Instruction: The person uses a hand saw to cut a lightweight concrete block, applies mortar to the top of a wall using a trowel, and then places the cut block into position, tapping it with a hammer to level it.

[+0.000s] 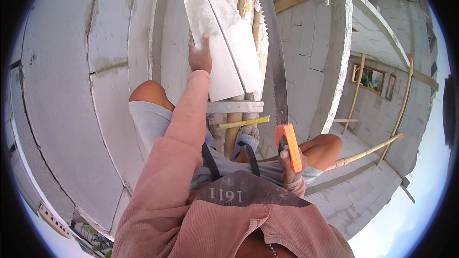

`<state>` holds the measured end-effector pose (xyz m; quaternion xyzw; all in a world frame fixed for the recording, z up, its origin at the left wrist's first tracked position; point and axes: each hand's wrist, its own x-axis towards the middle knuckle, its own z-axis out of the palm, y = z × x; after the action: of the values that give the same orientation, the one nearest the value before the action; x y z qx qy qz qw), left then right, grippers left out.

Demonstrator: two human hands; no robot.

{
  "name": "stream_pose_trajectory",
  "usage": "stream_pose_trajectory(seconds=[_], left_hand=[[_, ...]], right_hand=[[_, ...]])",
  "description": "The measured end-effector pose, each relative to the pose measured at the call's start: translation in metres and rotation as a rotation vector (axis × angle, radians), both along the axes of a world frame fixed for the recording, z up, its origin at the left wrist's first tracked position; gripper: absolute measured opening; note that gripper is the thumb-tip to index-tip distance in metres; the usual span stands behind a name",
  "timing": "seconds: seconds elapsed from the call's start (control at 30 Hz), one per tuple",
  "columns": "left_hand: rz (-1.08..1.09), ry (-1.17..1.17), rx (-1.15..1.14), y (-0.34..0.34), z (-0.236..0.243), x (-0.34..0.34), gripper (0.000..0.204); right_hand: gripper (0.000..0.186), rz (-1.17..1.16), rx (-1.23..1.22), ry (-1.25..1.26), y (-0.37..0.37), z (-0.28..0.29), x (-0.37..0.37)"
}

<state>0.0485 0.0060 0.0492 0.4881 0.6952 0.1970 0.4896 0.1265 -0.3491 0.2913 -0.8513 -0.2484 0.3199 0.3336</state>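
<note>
Clutching saw (277, 52) in my right hand (289, 165), left hand (200, 59) gripping block (221, 69) by its edge: probably stiff, chippy, best held mid-side.

The left hand (200, 59) touches a white block (232, 43) along its left edge; the right hand (289, 166) grips a saw (278, 67) by its orange handle (287, 136). Between the hands lies a yellow strip (245, 122).

Building site, unfinished: bare block wall (57, 81), left; bamboo poles (366, 153), right; wood-framed window opening (370, 79), far right.
</note>
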Motion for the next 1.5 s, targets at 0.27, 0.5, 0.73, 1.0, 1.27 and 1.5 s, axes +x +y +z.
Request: stream_pose_trajectory(seconds=[0.27, 0.5, 0.73, 1.0, 1.27, 1.5], left_hand=[[-0.146, -0.3, -0.098, 0.133, -0.006, 0.026, 0.1], [0.045, -0.459, -0.219, 0.165, -0.005, 0.027, 0.092], [0.133, -0.763, -0.056, 0.138, 0.071, 0.031, 0.08], [-0.203, -0.925, 0.431, 0.124, 0.201, 0.062, 0.073], [-0.362, -0.841, 0.605, 0.114, 0.229, 0.057, 0.084], [-0.541, -0.659, 0.692, 0.124, 0.249, 0.029, 0.094]], right_hand=[[0.041, -0.384, 0.114, 0.309, -0.017, -0.018, -0.01], [0.042, -0.31, 0.11, 0.287, -0.03, -0.02, -0.026], [0.036, -0.238, 0.148, 0.251, -0.034, -0.014, -0.024], [0.032, -0.078, 0.391, 0.068, -0.016, 0.006, -0.02], [0.028, -0.01, 0.458, -0.192, -0.013, 0.027, -0.015], [0.026, 0.115, 0.474, -0.189, 0.019, 0.059, -0.01]])
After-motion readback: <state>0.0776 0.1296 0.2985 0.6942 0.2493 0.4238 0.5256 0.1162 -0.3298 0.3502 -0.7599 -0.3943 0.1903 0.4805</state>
